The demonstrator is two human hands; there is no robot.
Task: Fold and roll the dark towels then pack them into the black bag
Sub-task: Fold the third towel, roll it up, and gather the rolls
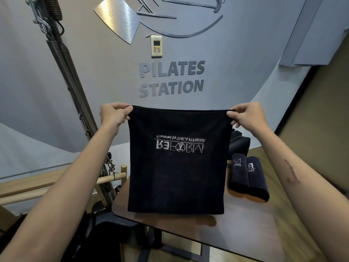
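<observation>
A dark towel (177, 178) with upside-down white lettering hangs flat in the air above the wooden table (245, 227). My left hand (115, 115) pinches its top left corner. My right hand (247, 114) pinches its top right corner. The towel's lower edge hangs just over the table's near left part. Two rolled dark towels (249, 178) lie side by side on the table at the right. Behind them stands the black bag (240, 143), partly hidden by the held towel.
A wooden bar (105, 179) and metal springs (75, 87) of pilates equipment stand at the left. A grey wall with lettering and a wall remote (156, 45) is straight ahead. A dark seat (105, 225) sits below the table's left edge.
</observation>
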